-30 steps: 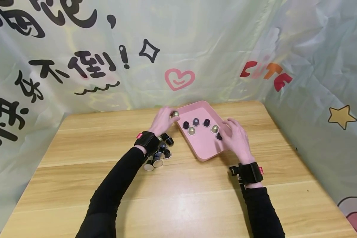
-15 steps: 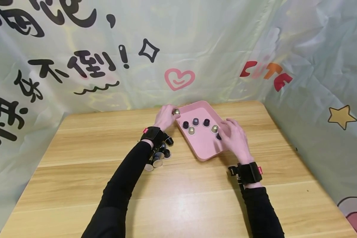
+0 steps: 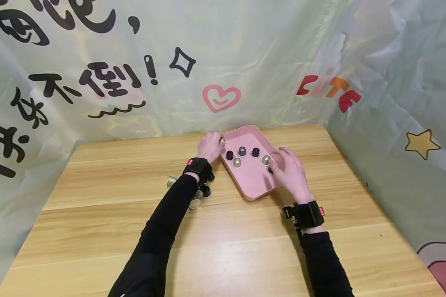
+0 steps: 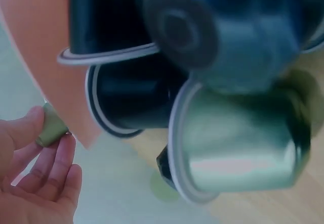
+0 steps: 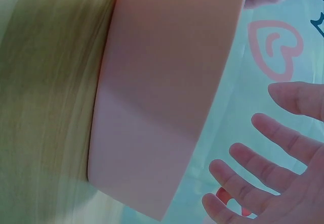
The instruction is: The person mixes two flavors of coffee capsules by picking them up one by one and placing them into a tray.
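My left hand (image 3: 209, 146) pinches a gold-green coffee capsule (image 4: 53, 125) between thumb and fingers, at the left rim of a pink tray (image 3: 252, 187). My right hand (image 3: 291, 175) hovers over the tray's right edge; in the right wrist view its fingers (image 5: 288, 133) are spread and hold nothing. On the tray stand several capsules: a gold one (image 3: 236, 163), a grey-blue one (image 3: 242, 151), black ones (image 3: 255, 152) and another gold one (image 3: 266, 160). Beside the right fingertips, a dark capsule (image 3: 270, 170) is partly hidden.
Left of the tray, a loose pile of capsules (image 3: 195, 203) lies on the wooden table (image 3: 245, 243), partly hidden under my left forearm. A green capsule (image 3: 171, 181) lies on its side there. A printed cloth (image 3: 264, 62) hangs behind the table.
My left hand has moved slightly right with the gold-green capsule, and its forearm now covers more of the pile. My right hand stays nearly still over the tray's edge.
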